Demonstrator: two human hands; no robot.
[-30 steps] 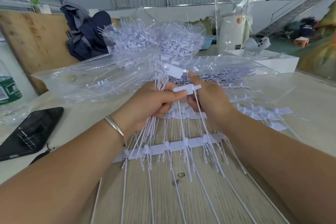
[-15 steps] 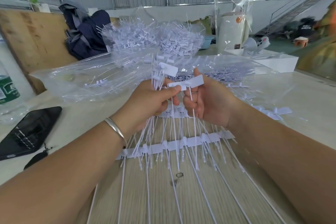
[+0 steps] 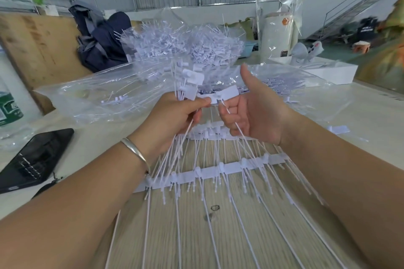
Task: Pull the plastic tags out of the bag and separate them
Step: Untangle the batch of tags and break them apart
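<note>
Gripping a bunch of loose tags (image 3: 188, 85) by their stems, the left hand (image 3: 175, 120) was closed w/ thumb pinching one tag head. Next right, the joined strip (image 3: 223, 94) bridged both hands; right hand (image 3: 253, 116) had fingers curled round one stem, thumb up. More strips (image 3: 209, 172) lay on the table below, the bag (image 3: 105, 98) behind. Tags looked light, thin, bendy; heads prob. snap apart, so best held at the heads, not the whippy tails.

The bottle's (image 3: 8, 105) green label is too blurred to read.
</note>
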